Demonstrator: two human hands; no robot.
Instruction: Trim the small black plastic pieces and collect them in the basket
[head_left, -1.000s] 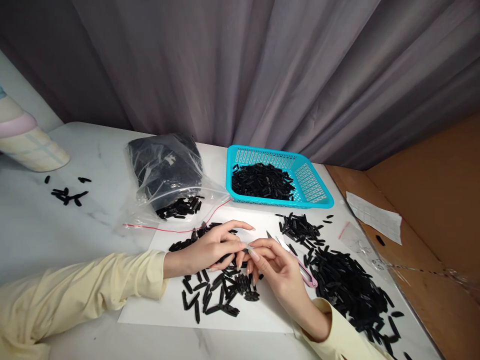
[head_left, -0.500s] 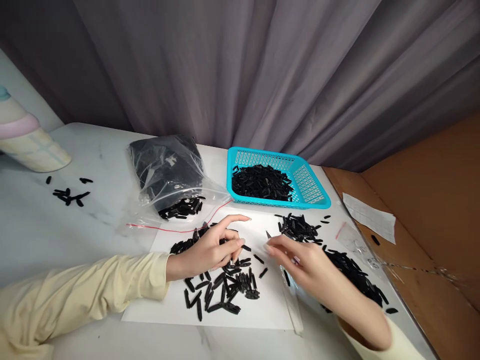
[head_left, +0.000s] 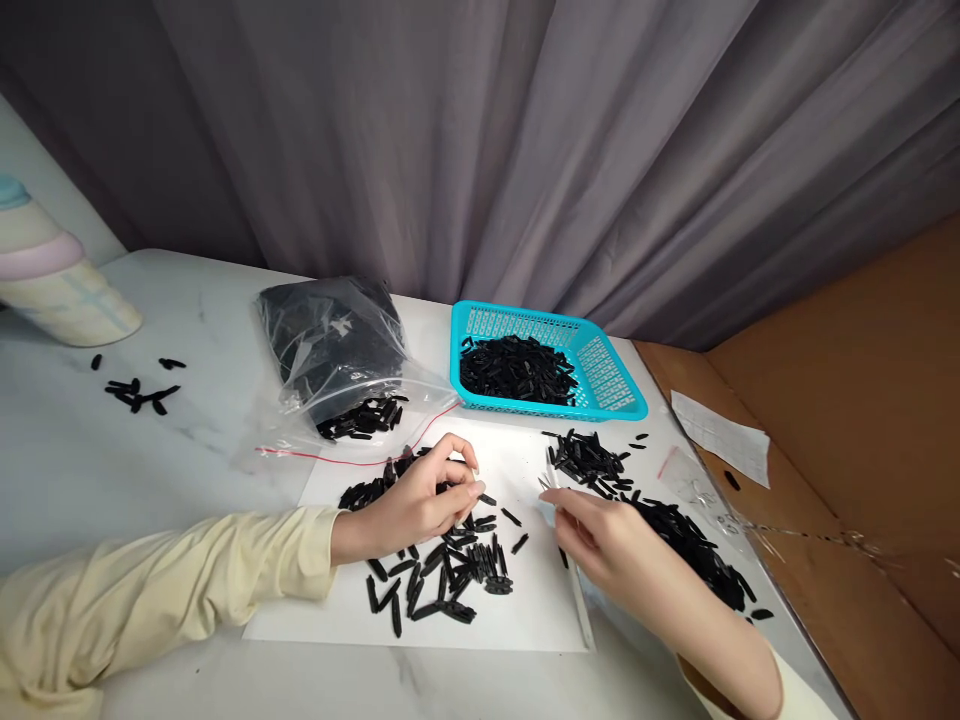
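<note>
My left hand [head_left: 424,500] is closed in a loose pinch above black pieces [head_left: 442,580] scattered on a white sheet [head_left: 525,620]; whatever is between its fingertips is too small to name. At the sheet's right side, my right hand [head_left: 600,530] pinches a small pointed metal tool [head_left: 545,487], most of it hidden by the fingers. More black pieces [head_left: 589,457] lie in a pile just beyond the right hand, and another pile [head_left: 694,550] spreads to its right.
A blue basket [head_left: 626,405] with black pieces stands at the back. Left of it lies a clear zip bag [head_left: 337,350] of black pieces. A bottle [head_left: 67,290] stands far left; paper [head_left: 724,440] and a small plastic bag [head_left: 686,480] lie at the right.
My left hand's raised index finger has curled in toward the thumb. My right hand has shifted slightly down, with the tool's tip turned. The view has moved a little.
</note>
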